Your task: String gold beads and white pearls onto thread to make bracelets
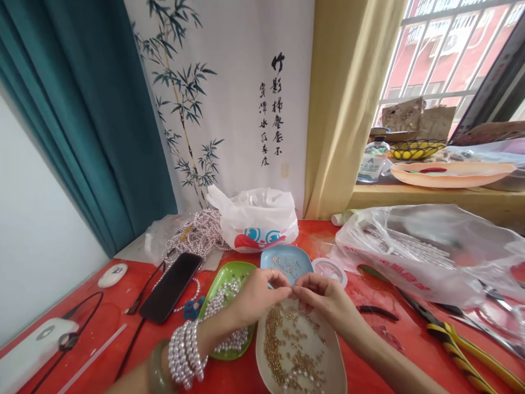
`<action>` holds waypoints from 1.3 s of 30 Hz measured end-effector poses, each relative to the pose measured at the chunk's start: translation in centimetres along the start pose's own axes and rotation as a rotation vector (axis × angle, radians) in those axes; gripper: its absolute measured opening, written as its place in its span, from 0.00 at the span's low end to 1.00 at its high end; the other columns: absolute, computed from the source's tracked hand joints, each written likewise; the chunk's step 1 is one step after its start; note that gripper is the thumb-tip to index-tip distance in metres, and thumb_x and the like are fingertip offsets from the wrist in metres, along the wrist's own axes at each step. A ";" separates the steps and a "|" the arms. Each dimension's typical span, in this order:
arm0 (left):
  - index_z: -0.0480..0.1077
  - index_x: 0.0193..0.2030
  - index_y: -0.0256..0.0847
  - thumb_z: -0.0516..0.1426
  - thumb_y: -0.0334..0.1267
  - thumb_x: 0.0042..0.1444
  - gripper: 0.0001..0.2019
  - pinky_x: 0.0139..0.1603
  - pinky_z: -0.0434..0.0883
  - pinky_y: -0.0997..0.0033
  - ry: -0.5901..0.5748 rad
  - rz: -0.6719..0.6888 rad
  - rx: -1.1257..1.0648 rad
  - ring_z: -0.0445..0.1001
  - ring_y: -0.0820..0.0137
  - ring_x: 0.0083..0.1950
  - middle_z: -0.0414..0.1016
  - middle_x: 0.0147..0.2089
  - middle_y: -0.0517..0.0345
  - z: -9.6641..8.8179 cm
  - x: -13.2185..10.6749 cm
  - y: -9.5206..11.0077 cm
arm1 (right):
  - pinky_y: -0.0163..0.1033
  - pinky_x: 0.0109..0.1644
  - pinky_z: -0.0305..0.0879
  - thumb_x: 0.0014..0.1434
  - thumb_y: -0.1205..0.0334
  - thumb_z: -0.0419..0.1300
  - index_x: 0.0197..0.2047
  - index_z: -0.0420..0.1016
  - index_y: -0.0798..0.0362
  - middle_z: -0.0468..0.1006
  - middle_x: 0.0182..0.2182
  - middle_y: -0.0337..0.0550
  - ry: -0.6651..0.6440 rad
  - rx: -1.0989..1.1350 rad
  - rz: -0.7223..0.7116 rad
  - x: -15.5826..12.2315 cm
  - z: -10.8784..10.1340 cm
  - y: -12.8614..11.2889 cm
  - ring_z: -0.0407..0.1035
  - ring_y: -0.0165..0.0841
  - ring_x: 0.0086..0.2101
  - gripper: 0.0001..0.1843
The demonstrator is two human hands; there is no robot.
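Note:
My left hand [262, 293] and my right hand [318, 293] meet fingertip to fingertip over the trays. Both are pinched closed, and whatever lies between the fingers is too small to make out. Below them, a cream tray [262, 377] holds many gold beads [305, 361] and a short string of pale beads. Just beyond is a blue tray [305, 257] with small pieces in it. Under my left forearm, a green tray [211, 276] carries silvery pearl beads [223, 298]. Strands of pearl beads [185, 353] and a jade-like bangle [158, 366] circle my left wrist.
A black phone [171, 287], cables and a white power bank [39, 347] lie at left. Behind stand heaped bead strands [199, 232] and a white plastic bag [262, 219]. At right are yellow-black pliers [455, 345], a clear bag [430, 251] and a tape roll [330, 269].

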State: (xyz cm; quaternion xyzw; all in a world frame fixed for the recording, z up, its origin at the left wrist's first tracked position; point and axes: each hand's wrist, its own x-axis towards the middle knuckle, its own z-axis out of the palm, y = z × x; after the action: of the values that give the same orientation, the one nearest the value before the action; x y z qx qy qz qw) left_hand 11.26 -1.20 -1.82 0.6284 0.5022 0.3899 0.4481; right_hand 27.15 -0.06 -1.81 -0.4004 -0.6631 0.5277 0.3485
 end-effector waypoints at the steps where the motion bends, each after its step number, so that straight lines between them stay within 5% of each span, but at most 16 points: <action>1: 0.71 0.27 0.35 0.56 0.34 0.44 0.05 0.29 0.65 0.75 -0.009 -0.008 0.008 0.68 0.73 0.29 0.71 0.26 0.58 0.1 -0.2 0.0 | 0.32 0.24 0.59 0.49 0.54 0.56 0.25 0.68 0.55 0.69 0.16 0.35 0.000 -0.009 0.008 -0.3 -0.1 0.0 0.64 0.27 0.19 0.12; 5: 0.69 0.26 0.34 0.57 0.35 0.44 0.05 0.27 0.64 0.75 -0.065 -0.078 -0.096 0.66 0.75 0.24 0.70 0.24 0.59 0.3 -0.6 0.1 | 0.32 0.24 0.58 0.51 0.55 0.54 0.25 0.67 0.54 0.69 0.18 0.36 0.056 -0.127 0.025 -1.2 -2.0 0.3 0.64 0.27 0.20 0.11; 8: 0.67 0.25 0.34 0.57 0.35 0.43 0.05 0.26 0.64 0.75 -0.060 -0.113 -0.182 0.66 0.75 0.25 0.70 0.24 0.58 0.2 -0.6 0.5 | 0.32 0.24 0.57 0.54 0.58 0.49 0.23 0.64 0.52 0.70 0.19 0.37 0.188 -0.655 0.003 -1.7 -4.9 0.8 0.64 0.29 0.21 0.11; 11: 0.67 0.25 0.34 0.58 0.35 0.42 0.06 0.25 0.65 0.75 -0.045 -0.115 -0.247 0.65 0.75 0.25 0.69 0.24 0.58 0.1 -0.7 0.8 | 0.35 0.21 0.52 0.50 0.58 0.55 0.15 0.61 0.51 0.68 0.14 0.39 0.205 -0.886 0.054 -2.2 -7.2 1.2 0.62 0.32 0.17 0.15; 14: 0.67 0.25 0.33 0.59 0.34 0.42 0.06 0.27 0.65 0.75 -0.044 -0.102 -0.266 0.65 0.76 0.25 0.68 0.24 0.58 0.2 -1.1 1.0 | 0.36 0.24 0.55 0.52 0.59 0.54 0.21 0.69 0.50 0.75 0.20 0.42 0.234 -1.061 -0.023 -2.8 -6.9 0.7 0.68 0.36 0.22 0.11; 16: 0.68 0.25 0.33 0.58 0.34 0.43 0.05 0.28 0.65 0.75 -0.057 -0.092 -0.255 0.65 0.76 0.25 0.68 0.24 0.59 0.3 -1.5 1.1 | 0.36 0.27 0.60 0.55 0.60 0.51 0.32 0.71 0.49 0.77 0.26 0.42 0.239 -0.971 -0.133 -3.1 -5.3 -0.2 0.71 0.35 0.26 0.08; 19: 0.68 0.26 0.34 0.58 0.33 0.44 0.04 0.29 0.64 0.76 -0.070 -0.091 -0.236 0.65 0.76 0.26 0.67 0.25 0.60 0.5 -2.4 1.5 | 0.34 0.26 0.62 0.57 0.60 0.51 0.36 0.70 0.50 0.77 0.28 0.41 0.157 -0.812 -0.308 -3.5 -2.4 -1.8 0.70 0.32 0.25 0.09; 25: 0.68 0.27 0.35 0.59 0.35 0.45 0.06 0.29 0.63 0.77 -0.052 -0.099 -0.192 0.65 0.76 0.27 0.67 0.26 0.61 0.4 -3.4 1.9 | 0.33 0.24 0.58 0.59 0.64 0.48 0.31 0.72 0.53 0.74 0.24 0.42 0.090 -0.897 -0.514 -3.9 0.1 -2.6 0.67 0.30 0.23 0.12; 33: 0.71 0.28 0.34 0.61 0.36 0.43 0.07 0.30 0.63 0.76 -0.078 -0.149 -0.237 0.67 0.75 0.28 0.71 0.27 0.58 0.4 -3.6 1.6 | 0.33 0.22 0.57 0.58 0.65 0.48 0.26 0.67 0.54 0.71 0.20 0.40 0.059 -0.872 -0.499 -3.9 0.1 -1.9 0.64 0.28 0.20 0.11; 39: 0.72 0.25 0.32 0.64 0.39 0.41 0.11 0.27 0.62 0.80 -0.059 -0.283 -0.647 0.66 0.79 0.25 0.71 0.24 0.57 0.3 -2.9 1.0 | 0.30 0.24 0.61 0.56 0.65 0.51 0.28 0.66 0.51 0.74 0.22 0.37 0.142 -0.561 -0.454 -3.8 -0.1 -1.9 0.67 0.26 0.22 0.07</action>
State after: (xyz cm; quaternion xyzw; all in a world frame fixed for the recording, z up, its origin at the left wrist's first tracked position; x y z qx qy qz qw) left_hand 11.27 -4.24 -1.03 0.3891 0.4218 0.4444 0.6879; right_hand 28.61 -3.62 -0.08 -0.3585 -0.8283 0.2055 0.3783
